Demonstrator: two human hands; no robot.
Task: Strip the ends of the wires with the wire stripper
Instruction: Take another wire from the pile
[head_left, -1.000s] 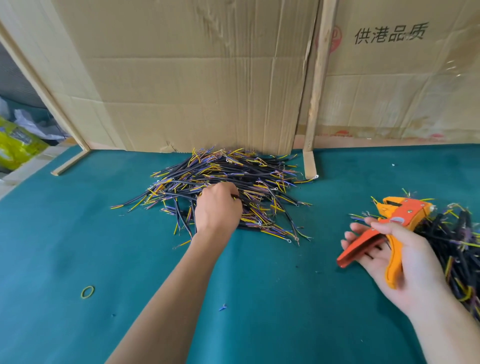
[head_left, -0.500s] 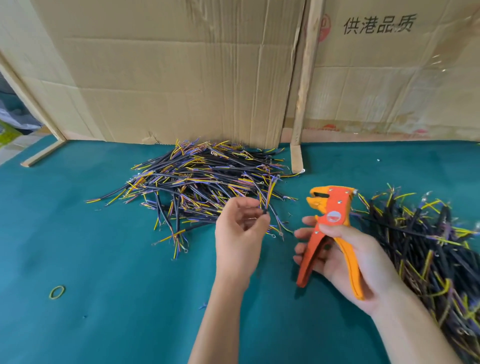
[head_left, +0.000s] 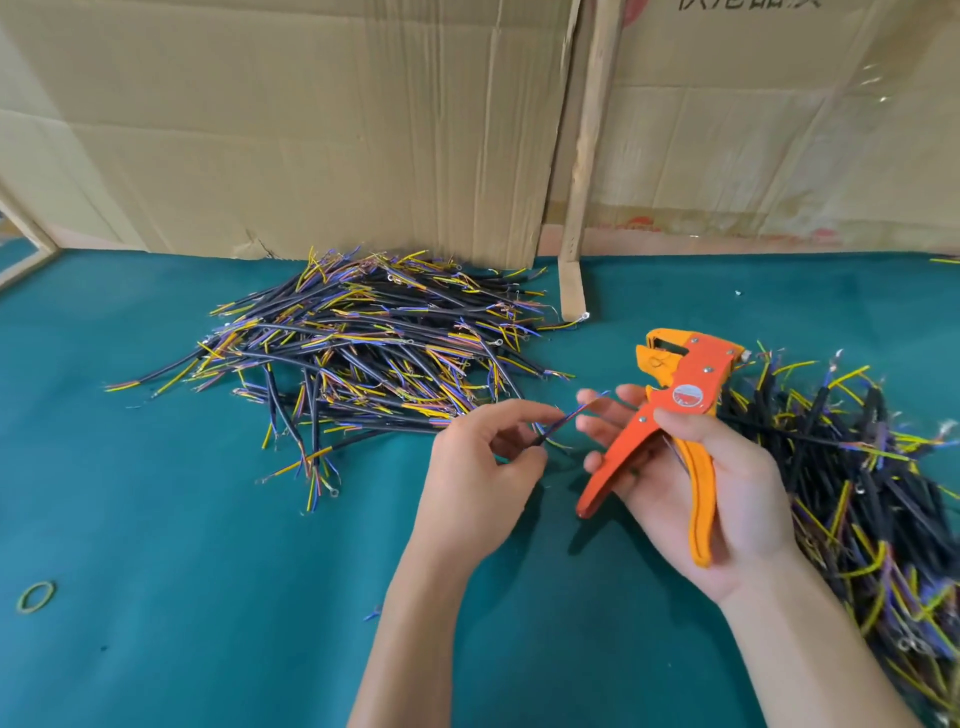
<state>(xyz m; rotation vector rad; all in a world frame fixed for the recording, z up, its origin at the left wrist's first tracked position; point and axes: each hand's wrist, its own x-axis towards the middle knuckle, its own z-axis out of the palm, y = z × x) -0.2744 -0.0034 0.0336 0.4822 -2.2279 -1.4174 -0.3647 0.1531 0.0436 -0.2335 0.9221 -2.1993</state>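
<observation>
Centrally, left hand pinching a wire, right hand gripping the orange stripper, handles apart.

1. Two bare forearms come up from the bottom edge; no sleeve shows on either.
2. The left hand wears no glove, ring or watch.
3. The right hand is likewise ungloved, with its wrist bare.
4. Fingernails, where they show, are short and unpainted.
</observation>
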